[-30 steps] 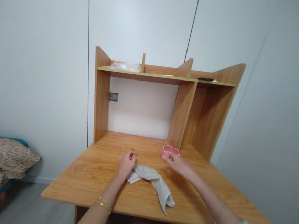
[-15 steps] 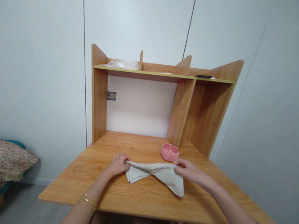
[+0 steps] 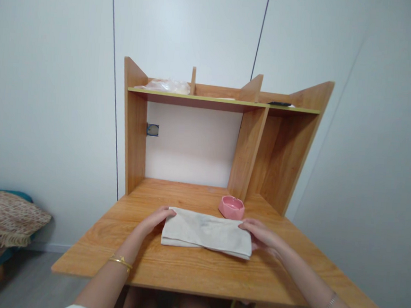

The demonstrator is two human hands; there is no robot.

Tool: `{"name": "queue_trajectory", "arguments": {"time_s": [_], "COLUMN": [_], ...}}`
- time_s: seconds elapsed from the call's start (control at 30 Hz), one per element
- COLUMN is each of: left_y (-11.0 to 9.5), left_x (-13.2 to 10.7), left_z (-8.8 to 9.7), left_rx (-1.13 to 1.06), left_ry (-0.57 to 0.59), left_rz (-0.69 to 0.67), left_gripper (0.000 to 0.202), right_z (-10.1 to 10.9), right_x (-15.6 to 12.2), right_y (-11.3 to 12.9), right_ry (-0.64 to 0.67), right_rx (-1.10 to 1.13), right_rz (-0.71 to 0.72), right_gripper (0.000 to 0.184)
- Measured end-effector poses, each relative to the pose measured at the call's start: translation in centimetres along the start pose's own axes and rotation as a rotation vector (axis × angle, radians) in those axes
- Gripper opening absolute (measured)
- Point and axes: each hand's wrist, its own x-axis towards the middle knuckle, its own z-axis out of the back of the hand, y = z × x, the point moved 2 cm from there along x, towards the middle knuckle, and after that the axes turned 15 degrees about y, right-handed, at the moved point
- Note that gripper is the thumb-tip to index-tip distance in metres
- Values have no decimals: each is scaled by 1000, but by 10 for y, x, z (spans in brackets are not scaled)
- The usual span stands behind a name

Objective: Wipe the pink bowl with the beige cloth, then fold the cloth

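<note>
A pale grey cloth (image 3: 206, 231) lies folded into a long flat rectangle on the wooden desk (image 3: 189, 266). My left hand (image 3: 158, 217) pinches its upper left corner. My right hand (image 3: 261, 234) grips its right end, fingers curled over the edge. A small pink dish (image 3: 231, 207) stands just behind the cloth, a little left of my right hand and not touching it.
The desk carries a wooden hutch (image 3: 248, 148) with upright dividers close behind the dish. On its top shelf lie a clear plastic bag (image 3: 168, 85) and a dark flat object (image 3: 280, 103). A bed with a patterned blanket (image 3: 4, 216) is at the far left.
My right hand left the pink dish and took the cloth's right end. Both hands pulled the crumpled cloth out and laid it flat as a folded rectangle.
</note>
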Motion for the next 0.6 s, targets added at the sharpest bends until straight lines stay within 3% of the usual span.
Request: {"name": "queue_trajectory", "arguments": {"time_s": [0.1,0.23,0.37,0.6], "left_y": [0,-14,-30,-47], "left_x": [5,-1,-18,-40], "left_z": [-1,-20,-63,-127], "left_rx": [181,506,743,1099], "left_ry": [-200,-348,-82,127], "left_rz": [61,-57,-184,-317], "left_gripper": [21,30,24,28], "right_z": [-1,8,22,39], "right_x": [9,20,32,46], "right_y": [-8,-11,-13,-13], "right_ry": [-77,-200,-300,-400], "right_rx": [-31,-113,-260,-594], "right_rz": [-41,-94,-88,36], "right_gripper": [12,9,7,7]}}
